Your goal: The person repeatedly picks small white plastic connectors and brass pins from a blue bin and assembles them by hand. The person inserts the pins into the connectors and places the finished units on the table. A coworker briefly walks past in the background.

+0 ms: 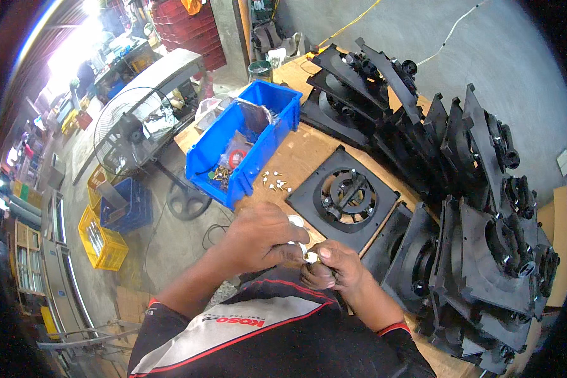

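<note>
My left hand (261, 236) is closed around a white roll of tape (296, 221), whose rim shows above the fingers. Close beside it, my right hand (340, 268) pinches a small brass fitting with white on it (311, 257). The fingertips of both hands nearly meet at the fitting, and the fingers hide part of it. Several similar small brass fittings with white ends (277, 183) lie loose on the wooden table (309, 148) beyond my hands. Just past my right hand lies a square black plastic frame with a round opening and a crossbar (345, 198).
A blue bin (258, 165) holding brass parts and plastic bags stands on the table's left. Many black frames (460, 264) lean in stacks at the right and far right. On the floor at left are a fan (132, 129), a yellow crate (101, 242) and a blue crate (127, 205).
</note>
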Available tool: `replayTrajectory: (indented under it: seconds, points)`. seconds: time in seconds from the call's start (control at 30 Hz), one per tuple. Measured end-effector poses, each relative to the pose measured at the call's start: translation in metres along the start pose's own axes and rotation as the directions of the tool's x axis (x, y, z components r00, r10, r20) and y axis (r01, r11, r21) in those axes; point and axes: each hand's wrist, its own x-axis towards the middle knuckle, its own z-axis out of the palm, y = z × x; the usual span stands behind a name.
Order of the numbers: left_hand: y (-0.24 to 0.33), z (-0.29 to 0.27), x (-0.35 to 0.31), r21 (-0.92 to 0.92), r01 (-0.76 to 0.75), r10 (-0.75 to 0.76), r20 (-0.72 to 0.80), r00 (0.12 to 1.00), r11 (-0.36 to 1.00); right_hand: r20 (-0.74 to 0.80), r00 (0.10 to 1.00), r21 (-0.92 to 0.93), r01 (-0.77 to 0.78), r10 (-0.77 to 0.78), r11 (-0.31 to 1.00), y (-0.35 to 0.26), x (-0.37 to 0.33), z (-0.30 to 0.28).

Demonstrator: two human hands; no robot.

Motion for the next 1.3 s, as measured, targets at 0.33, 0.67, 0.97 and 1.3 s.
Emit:
replayTrajectory:
  seconds: [0.33, 0.67, 0.97, 1.3]
  points:
    - [-0.001, 0.013, 0.011, -0.172, -0.077, 0.076, -0.015, 0.997, 0.982, -0.028, 0.988, -0.116, 0.146, -0.150, 0.983, 0.006, -0.008, -0.015]
    - [-0.002, 0.017, 0.014, -0.266, -0.148, 0.140, -0.050, 0.989, 0.953, -0.126, 0.968, -0.153, 0.195, -0.215, 0.969, -0.007, -0.020, 0.005]
    - [-0.004, 0.017, 0.013, -0.213, -0.085, 0.057, -0.135, 0.989, 0.973, 0.095, 0.990, 0.045, 0.105, -0.109, 0.993, 0.002, -0.005, -0.003]
    - [-0.006, 0.004, 0.014, -0.126, -0.184, 0.173, -0.091, 0.981, 0.975, 0.040, 0.997, 0.148, 0.056, -0.063, 0.987, 0.009, 0.001, -0.002]
